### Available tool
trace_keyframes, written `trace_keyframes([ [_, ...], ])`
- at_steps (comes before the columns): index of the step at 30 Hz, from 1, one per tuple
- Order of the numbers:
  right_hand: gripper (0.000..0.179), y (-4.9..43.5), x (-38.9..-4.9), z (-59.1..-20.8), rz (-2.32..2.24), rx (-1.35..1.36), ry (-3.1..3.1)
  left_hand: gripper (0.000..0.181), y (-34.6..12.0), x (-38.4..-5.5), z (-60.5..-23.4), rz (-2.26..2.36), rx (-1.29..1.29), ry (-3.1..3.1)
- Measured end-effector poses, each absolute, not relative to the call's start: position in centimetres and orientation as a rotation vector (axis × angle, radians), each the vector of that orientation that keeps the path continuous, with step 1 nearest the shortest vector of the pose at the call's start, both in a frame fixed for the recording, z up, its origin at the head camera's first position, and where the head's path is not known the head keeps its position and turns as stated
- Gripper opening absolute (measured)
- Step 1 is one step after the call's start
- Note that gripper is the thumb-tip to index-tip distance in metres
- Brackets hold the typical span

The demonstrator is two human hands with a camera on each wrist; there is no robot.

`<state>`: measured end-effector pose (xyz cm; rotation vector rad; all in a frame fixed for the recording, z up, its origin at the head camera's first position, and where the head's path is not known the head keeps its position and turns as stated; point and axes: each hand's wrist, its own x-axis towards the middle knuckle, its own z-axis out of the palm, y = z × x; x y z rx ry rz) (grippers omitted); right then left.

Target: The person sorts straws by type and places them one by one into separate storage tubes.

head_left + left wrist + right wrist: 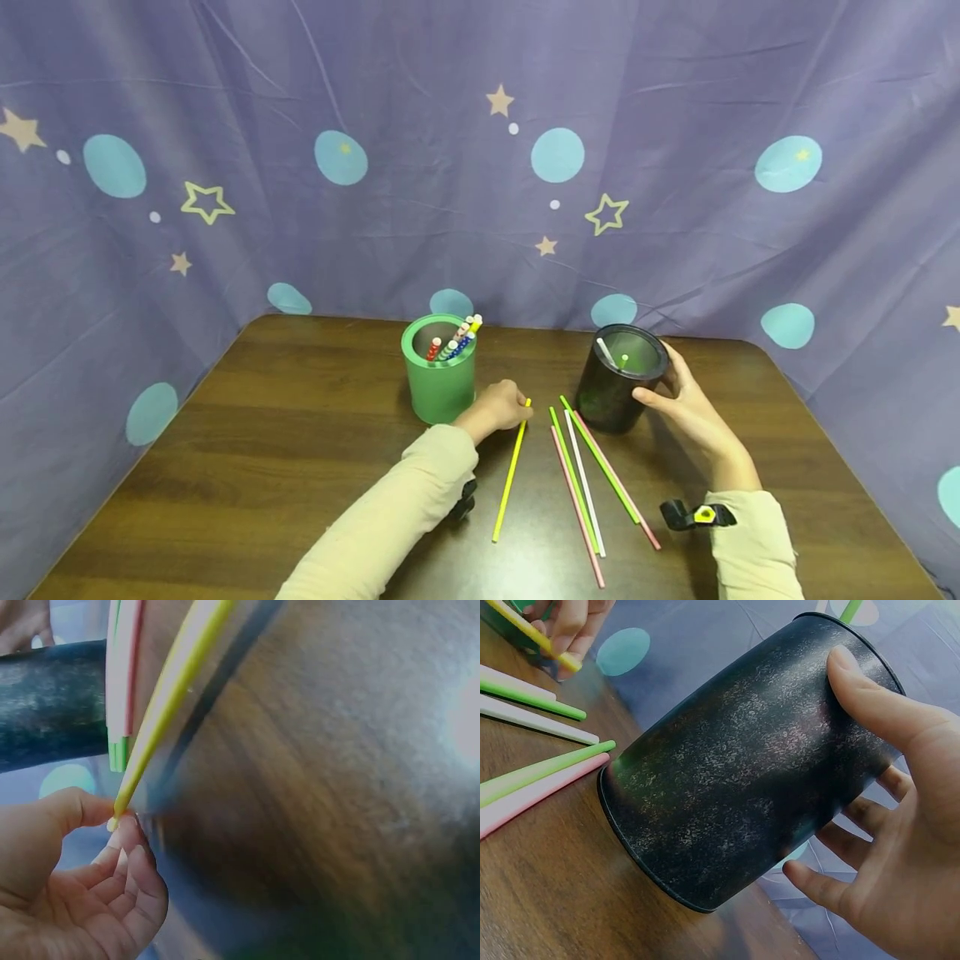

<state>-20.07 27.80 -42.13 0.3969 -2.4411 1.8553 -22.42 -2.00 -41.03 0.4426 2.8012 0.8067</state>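
Note:
My left hand [498,408] pinches the far end of a thin yellow stick [512,471] between thumb and index finger. In the left wrist view the stick [169,694] slants up from the fingertips, its shadow falling on the wood. On the right, my right hand [690,417] holds a black cylindrical cup [609,396]. The right wrist view shows the thumb lying on the cup's wall [742,765], with fingers reaching round behind it. Inside the cup are a white stick [606,353] and a green one [624,362]. The cup's base is by the table.
Left of centre stands a green cup [442,392] with several patterned, white-tipped sticks. Several pink, green and white sticks [583,479] lie between the hands, their far ends close to the black cup. A purple patterned curtain [420,208] hangs behind the wooden table [300,417].

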Motion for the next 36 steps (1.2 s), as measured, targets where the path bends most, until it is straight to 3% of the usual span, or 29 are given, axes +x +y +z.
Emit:
trace_keyframes([
  [8, 0.082, 27.6, -20.1, -42.5, 1.891, 0.397, -2.437, 0.027, -2.8, -22.1, -39.5, 1.003, 0.462, 2.723],
  [22, 0.082, 27.8, -20.2, -42.5, 1.914, 0.387, -2.418, 0.017, -4.4, -20.0, -34.8, 1.175, 0.749, 2.710],
  [36, 0.082, 27.6, -20.2, -42.4, 1.976, 0.376, -2.398, 0.018, -4.3, -19.5, -30.0, 1.667, 0.715, 2.621],
])
